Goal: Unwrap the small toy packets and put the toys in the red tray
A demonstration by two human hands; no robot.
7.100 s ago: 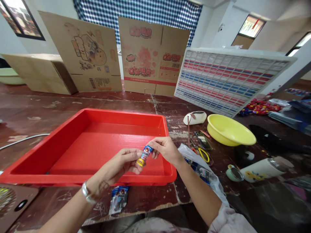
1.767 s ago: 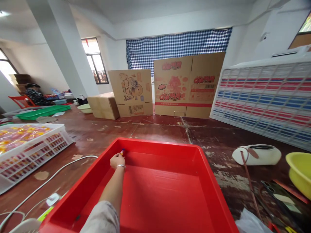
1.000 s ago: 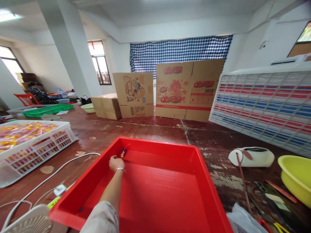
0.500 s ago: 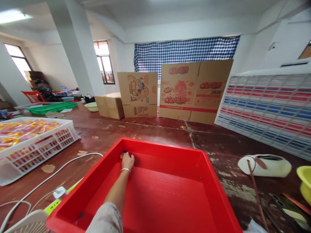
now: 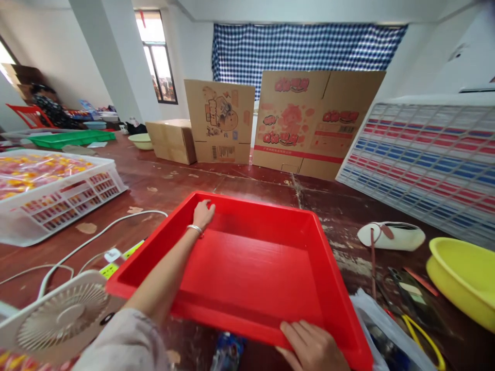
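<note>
A large red tray (image 5: 251,263) stands on the dark red table, its inside bare apart from my left hand. My left hand (image 5: 203,214), a bracelet at its wrist, reaches into the far left corner; its fingers are curled and the tips and anything in them are hidden. At the near rim, right of the middle, my right hand (image 5: 309,346) has its fingers over the edge and its thumb below. A blue packet (image 5: 228,351) lies under the near rim.
Left are a white crate (image 5: 73,193) of wrapped candy, a fan (image 5: 69,314) and a cable. Right are a white pouch (image 5: 390,235), a yellow basin (image 5: 464,278) and a plastic bag. Cardboard boxes (image 5: 301,129) stand behind; a person sits far left.
My right hand has come into view and taken the near rim. The view has tilted down, showing the fan and blue packet. The small item beside my left fingers no longer shows.
</note>
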